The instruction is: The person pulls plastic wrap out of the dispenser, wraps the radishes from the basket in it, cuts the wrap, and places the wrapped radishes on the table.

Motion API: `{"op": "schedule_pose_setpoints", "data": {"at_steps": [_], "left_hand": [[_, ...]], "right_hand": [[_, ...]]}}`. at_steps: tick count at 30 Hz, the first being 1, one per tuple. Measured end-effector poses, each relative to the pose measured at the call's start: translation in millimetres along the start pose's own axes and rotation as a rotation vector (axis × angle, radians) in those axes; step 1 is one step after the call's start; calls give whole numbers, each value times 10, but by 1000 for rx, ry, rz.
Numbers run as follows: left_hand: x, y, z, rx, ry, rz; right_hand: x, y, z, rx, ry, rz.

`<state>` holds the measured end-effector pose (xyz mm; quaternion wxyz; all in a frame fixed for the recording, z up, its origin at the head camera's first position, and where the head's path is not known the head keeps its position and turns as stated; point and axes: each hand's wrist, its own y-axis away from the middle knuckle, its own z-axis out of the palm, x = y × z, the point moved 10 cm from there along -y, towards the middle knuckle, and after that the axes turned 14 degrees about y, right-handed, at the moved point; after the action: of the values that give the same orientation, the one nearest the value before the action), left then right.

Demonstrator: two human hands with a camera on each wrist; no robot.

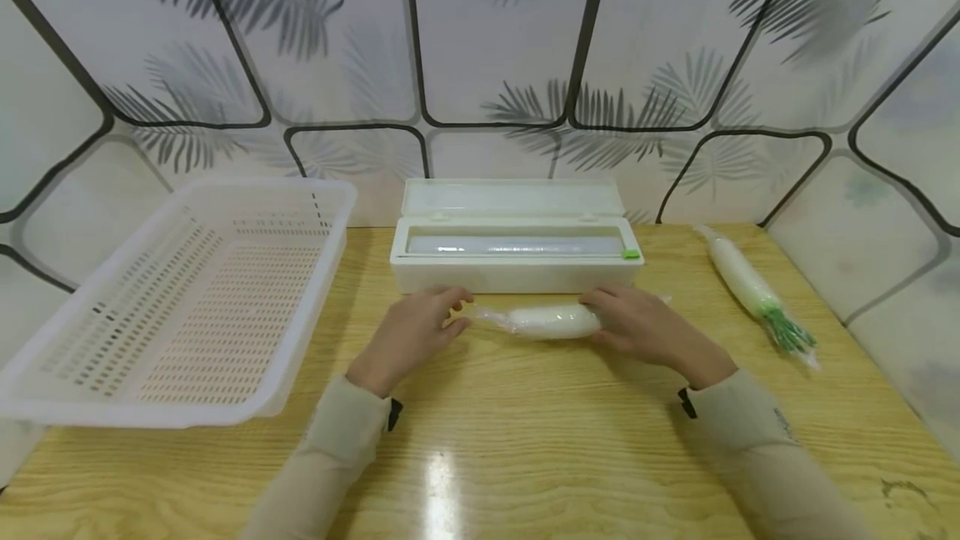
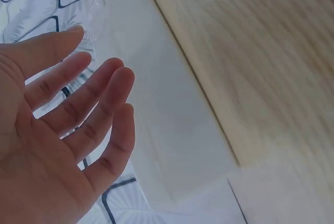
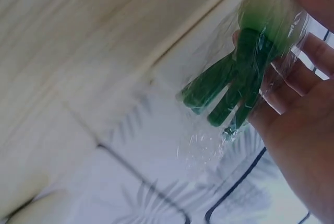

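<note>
A white radish [image 1: 555, 321] wrapped in clear film lies in front of the film dispenser box [image 1: 517, 277]. My right hand [image 1: 637, 325] grips its right end, thumb on one side and fingers on the other. In the right wrist view, cut green stalks [image 3: 242, 78] show inside the film beside that palm. Close to the twisted film tail [image 1: 491, 317] at the radish's left end is my left hand [image 1: 414, 332], fingers loosely bent and apart. The left wrist view shows nothing between the left fingers [image 2: 117, 85].
The dispenser's lid [image 1: 512, 197] stands raised, with a film roll [image 1: 517, 246] inside and a green cutter tab at the right. Another wrapped radish [image 1: 746, 277] lies at the right. A white perforated basket [image 1: 300, 307] is on the left. A patterned wall [image 1: 495, 40] closes off the back.
</note>
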<state>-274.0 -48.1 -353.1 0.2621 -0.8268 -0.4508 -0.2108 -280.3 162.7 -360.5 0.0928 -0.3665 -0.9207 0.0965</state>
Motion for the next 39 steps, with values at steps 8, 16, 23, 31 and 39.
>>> {"op": "schedule_pose_setpoints", "data": {"at_steps": [8,16,23,31,39], "left_hand": [[444,-24,175,5,-136,253],[789,-81,512,-113,-217,328],[1019,-126,757,-152,-309,386],[1175,-156,955,-217,-337,396],[1283,-170,1109,-223,-351,422]], "right_hand": [[319,424,-154,32,-33,61],[624,768,-339,127,-20,94],[986,994,-456,152,-54,222],[1424,1156,-420,70,-113,508],[1590,1129,-282,11,-98,638]]}}
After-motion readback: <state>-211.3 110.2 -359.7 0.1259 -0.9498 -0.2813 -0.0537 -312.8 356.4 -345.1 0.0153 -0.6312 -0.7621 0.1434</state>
